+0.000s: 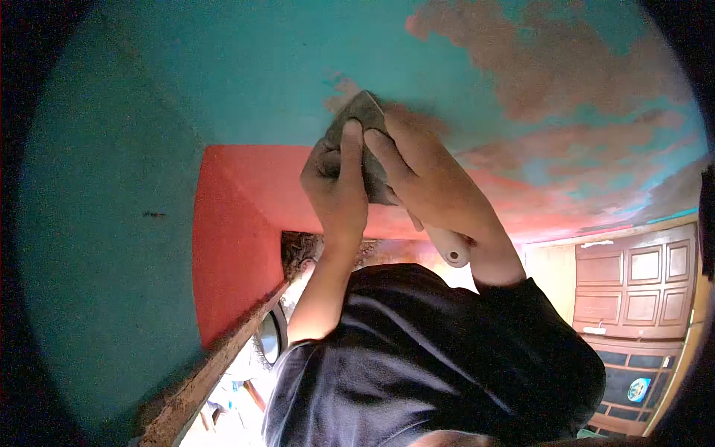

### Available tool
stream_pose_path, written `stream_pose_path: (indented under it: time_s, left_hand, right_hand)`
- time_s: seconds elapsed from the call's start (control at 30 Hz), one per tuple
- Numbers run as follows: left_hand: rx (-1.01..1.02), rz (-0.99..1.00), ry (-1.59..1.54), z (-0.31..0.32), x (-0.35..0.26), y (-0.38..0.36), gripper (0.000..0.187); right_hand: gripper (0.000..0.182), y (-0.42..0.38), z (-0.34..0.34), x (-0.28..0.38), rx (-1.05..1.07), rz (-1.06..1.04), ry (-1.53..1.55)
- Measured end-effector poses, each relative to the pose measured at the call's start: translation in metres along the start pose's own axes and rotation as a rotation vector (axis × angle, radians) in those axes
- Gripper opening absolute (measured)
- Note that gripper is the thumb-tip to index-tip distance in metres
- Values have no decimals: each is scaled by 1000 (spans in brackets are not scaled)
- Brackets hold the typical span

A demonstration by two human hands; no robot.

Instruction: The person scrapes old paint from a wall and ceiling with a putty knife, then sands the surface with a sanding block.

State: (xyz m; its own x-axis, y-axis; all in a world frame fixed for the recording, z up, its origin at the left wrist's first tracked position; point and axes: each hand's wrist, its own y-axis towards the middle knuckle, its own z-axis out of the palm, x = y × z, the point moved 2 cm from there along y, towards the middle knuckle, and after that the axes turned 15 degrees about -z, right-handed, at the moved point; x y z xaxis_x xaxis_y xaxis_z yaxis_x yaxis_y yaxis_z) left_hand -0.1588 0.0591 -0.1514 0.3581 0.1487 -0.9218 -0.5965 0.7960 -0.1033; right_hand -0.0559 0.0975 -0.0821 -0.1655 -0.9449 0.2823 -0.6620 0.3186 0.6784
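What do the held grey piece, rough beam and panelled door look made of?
Grey piece: matte, flat, straight-edged; abrasive sheet or thin metal, can't tell which.
Beam: likely unfinished wood; brown, rough, uneven surface.
Door: probably painted or stained wood; reddish brown, framed panels.

wall [261, 74]: matt, patchy | pad [358, 109]: matt | shirt [439, 350]: cloth | door [599, 299]: wood

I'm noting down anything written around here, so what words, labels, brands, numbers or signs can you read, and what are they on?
No text is readable.
Round sticker on a dark pane: too small and blurred.
Dark mark on the teal wall: can't tell if it's writing.
Grey pad: no lettering visible.
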Motion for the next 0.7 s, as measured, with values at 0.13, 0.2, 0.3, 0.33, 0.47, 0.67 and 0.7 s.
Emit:
stream_pose_path:
  time_s: [0.13,0.2,0.3,0.33,0.47,0.67,0.7]
  left_hand:
    - [-42,65,-97,-1,-24,9,34]
    - [-43,61,-160,-3,-24,6,33]
    - [-3,5,14,-4,0,-9,37]
    - [42,0,-38,-1,6,-12,37]
    - [-54,66,67,-6,-6,3,36]
    - [2,63,-102,4,2,-6,31]
    - [38,54,-34,3,10,-9,36]
  right_hand:
    - [35,31,-7,22,339,254,31]
    - [34,24,-7,18,296,240,45]
    - [31,-8,1,1,115,129,67]
    - [29,-11,2,0,-27,45,82]
    - [32,5,-6,14,41,135,95]
    - [36,-10,-1,0,259,-52,-122]
    - [36,-17,3,-3,120,-9,-70]
